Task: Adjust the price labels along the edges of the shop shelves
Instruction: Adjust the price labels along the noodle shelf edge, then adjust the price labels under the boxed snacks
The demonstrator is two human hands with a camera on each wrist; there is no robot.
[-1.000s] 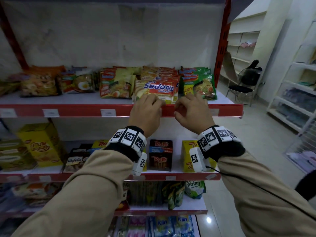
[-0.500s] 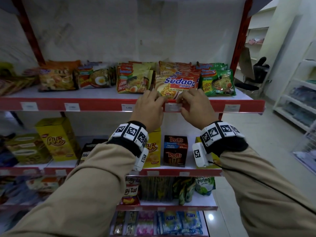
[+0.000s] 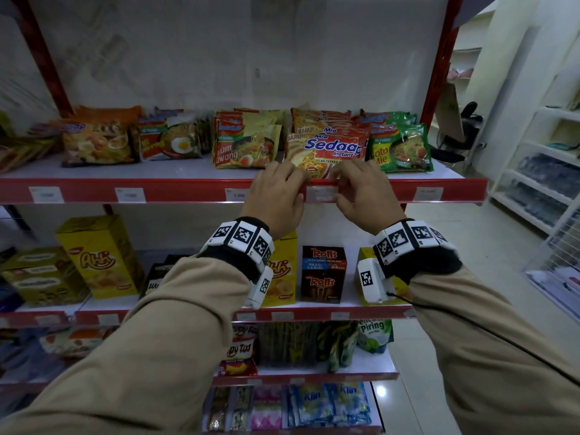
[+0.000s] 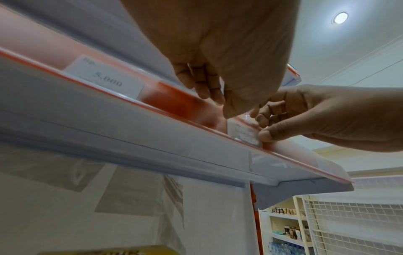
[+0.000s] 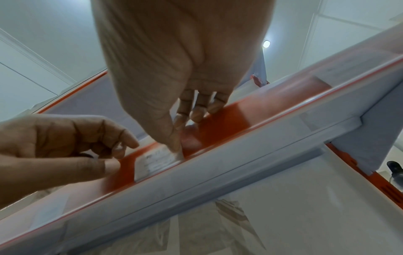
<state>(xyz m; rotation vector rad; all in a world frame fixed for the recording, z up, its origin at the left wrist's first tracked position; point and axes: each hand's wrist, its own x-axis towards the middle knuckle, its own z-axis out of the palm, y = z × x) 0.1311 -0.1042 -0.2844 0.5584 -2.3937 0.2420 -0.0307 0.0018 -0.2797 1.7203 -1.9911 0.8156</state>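
I see two hands on the red plastic top-shelf edge strip [image 3: 175, 191]. Left hand [image 3: 276, 196] and right hand [image 3: 365, 191] flank one small white paper price label [image 3: 321, 194], curled fingers over the rim, thumbs at its ends. Five labels counted on this strip; noodle packets [image 3: 329, 149] behind.

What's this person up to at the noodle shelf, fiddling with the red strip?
A person is straightening a price label in the red edge strip of the top shelf, below the Sedaap noodle packs. The left hand rests on the strip just left of the label, its thumb beside the label. The right hand presses its thumb on the label's right end. Other labels along the strip lie untouched.
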